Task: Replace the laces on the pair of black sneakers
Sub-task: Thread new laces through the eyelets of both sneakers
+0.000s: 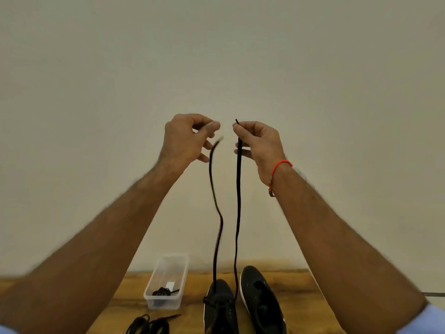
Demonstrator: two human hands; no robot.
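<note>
Both hands up high before the wall. Our right hand (258, 143) pinches one lace (238, 201) end between thumb and forefinger. Our left hand (186, 138) has thumb and forefinger pressed together, but the other, blurred lace end (215, 189) hangs just below; whether they grip it, we cannot tell. Both strands drop to the left sneaker (220, 307) on the table (298, 285). Right sneaker (261, 300) beside it, unlaced. Spare laces (148, 325) lie near a clear box (167, 283).

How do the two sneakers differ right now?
The left sneaker has a black lace threaded through it, its ends rising to the hands; the right sneaker shows no lace. The left sneaker sits nearer the camera, the right sneaker reaches farther back. Both are black, on the wooden table.
</note>
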